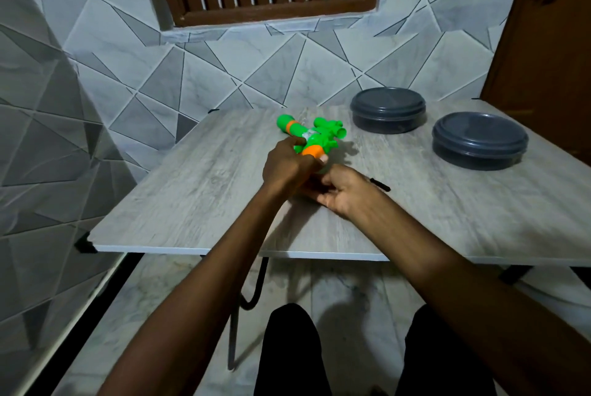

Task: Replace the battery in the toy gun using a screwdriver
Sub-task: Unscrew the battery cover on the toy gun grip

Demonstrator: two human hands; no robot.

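Note:
A green toy gun [315, 135] with orange bands lies on the grey wood-grain table [198, 191], its barrel pointing to the far left. My left hand [287, 167] grips its near end by the orange part. My right hand [345, 192] sits just right of it, fingers curled under the gun's near end, which both hands hide. A thin black tool, probably the screwdriver [380, 185], pokes out on the table behind my right hand; whether that hand holds it is unclear. No battery is visible.
Two dark grey round lidded containers stand on the table, one at the back [388, 109] and one at the right [479, 140]. Tiled walls close in the left and back. A wooden door [543, 44] is at the right.

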